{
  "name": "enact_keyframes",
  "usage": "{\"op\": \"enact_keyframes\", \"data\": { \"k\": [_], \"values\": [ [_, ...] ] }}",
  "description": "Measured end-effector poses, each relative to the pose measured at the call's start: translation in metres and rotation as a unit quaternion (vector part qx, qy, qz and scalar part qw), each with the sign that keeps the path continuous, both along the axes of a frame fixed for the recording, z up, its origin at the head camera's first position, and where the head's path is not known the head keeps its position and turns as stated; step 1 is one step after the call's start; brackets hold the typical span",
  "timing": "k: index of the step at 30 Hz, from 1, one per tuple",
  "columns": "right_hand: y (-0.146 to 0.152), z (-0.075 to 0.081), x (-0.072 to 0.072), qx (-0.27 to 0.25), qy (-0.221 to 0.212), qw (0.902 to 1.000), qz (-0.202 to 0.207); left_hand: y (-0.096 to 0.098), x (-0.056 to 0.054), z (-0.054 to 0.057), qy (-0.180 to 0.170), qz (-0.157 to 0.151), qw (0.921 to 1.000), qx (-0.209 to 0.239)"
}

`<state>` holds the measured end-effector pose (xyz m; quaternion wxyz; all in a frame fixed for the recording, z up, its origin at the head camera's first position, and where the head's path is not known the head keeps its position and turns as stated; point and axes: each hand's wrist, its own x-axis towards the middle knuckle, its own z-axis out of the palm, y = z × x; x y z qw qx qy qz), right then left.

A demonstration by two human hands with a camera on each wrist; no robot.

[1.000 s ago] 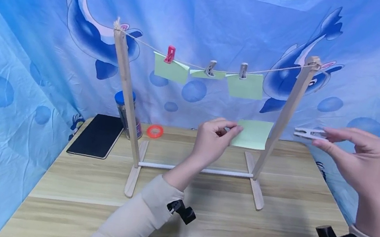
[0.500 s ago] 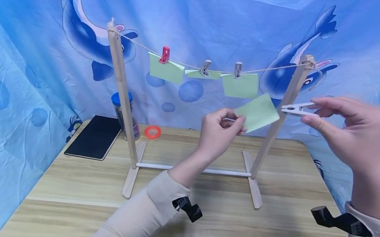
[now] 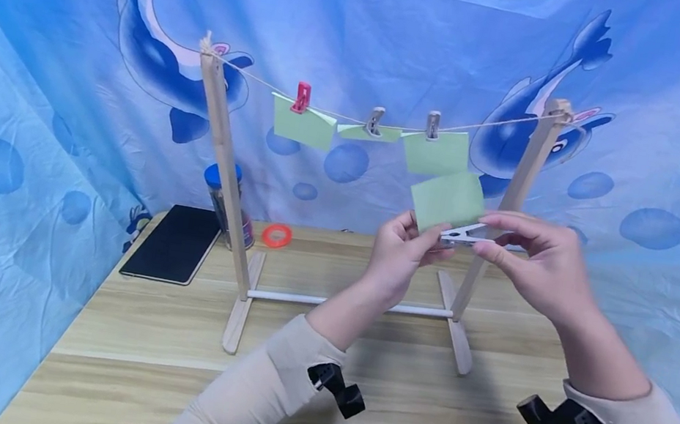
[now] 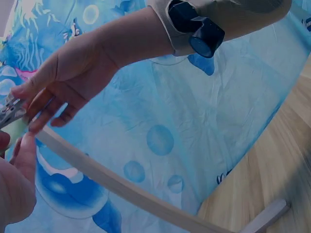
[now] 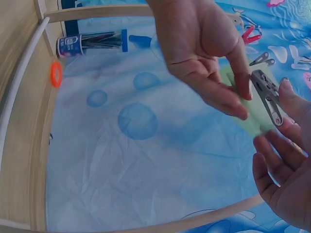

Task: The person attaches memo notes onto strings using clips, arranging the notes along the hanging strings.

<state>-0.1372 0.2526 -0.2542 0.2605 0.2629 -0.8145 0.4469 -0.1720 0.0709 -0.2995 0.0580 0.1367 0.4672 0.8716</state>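
Note:
Between the thumb and fingers of my left hand [image 3: 396,254] is a light green paper sheet [image 3: 449,196], tilted below the line. My right hand [image 3: 538,269] pinches a grey-white clothespin [image 3: 461,236] by its handle end. The clothespin's nose lies beside the left thumb at the sheet's lower edge. In the right wrist view the clothespin [image 5: 267,94] lies over the paper [image 5: 255,114]; whether it bites the paper cannot be told. Above, a string [image 3: 494,126] carries several green sheets, held by a red clothespin [image 3: 302,98] and two grey ones [image 3: 375,121].
The string is tied between two wooden posts [image 3: 221,119], joined low down by a white rod [image 3: 286,298]. At the table's back left are a black tablet-like slab [image 3: 171,243], a blue-lidded jar [image 3: 230,206] and an orange ring [image 3: 277,235]. A blue dolphin-print curtain [image 3: 367,38] hangs behind.
My right hand has moved left with the clothespin and now meets the left hand. The held sheet has tilted and risen a little. The hanging sheets have stayed put.

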Motion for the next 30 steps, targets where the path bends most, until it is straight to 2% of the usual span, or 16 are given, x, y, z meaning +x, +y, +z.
{"op": "enact_keyframes", "data": {
  "k": [3,5,6,9,12,15,17,19,21,26,30],
  "values": [
    [0.001,0.002,-0.001,0.006,0.003,1.0,-0.002,-0.004,0.002,-0.004,0.011,-0.041,0.9987,-0.027],
    [0.004,0.005,-0.002,0.008,-0.001,0.9999,0.006,-0.009,0.002,-0.006,0.046,-0.052,0.9966,-0.045],
    [0.006,0.007,-0.002,0.014,-0.002,0.9998,0.011,-0.011,0.001,-0.006,0.068,-0.047,0.9954,-0.049],
    [0.013,0.016,-0.002,0.067,0.0,0.9974,0.027,-0.019,-0.002,-0.003,0.144,0.004,0.9872,-0.069],
    [0.02,0.027,-0.002,0.144,0.017,0.9884,0.044,-0.026,-0.007,0.005,0.204,0.067,0.9687,-0.125],
    [0.023,0.036,-0.004,0.196,0.032,0.9778,0.068,-0.029,-0.01,0.014,0.234,0.113,0.9473,-0.187],
    [0.024,0.041,-0.003,0.208,0.038,0.9746,0.074,-0.027,-0.011,0.019,0.236,0.139,0.9388,-0.209],
    [0.025,0.046,-0.004,0.211,0.048,0.9734,0.077,-0.024,-0.012,0.021,0.228,0.161,0.9374,-0.208],
    [0.027,0.052,-0.004,0.209,0.064,0.9739,0.06,-0.021,-0.014,0.022,0.214,0.181,0.9379,-0.204],
    [0.036,0.069,-0.002,0.199,0.101,0.9748,-0.011,-0.013,-0.021,0.023,0.169,0.229,0.9405,-0.185],
    [0.036,0.086,-0.003,0.204,0.135,0.9684,-0.044,-0.008,-0.025,0.025,0.146,0.244,0.9456,-0.158]
  ]
}}
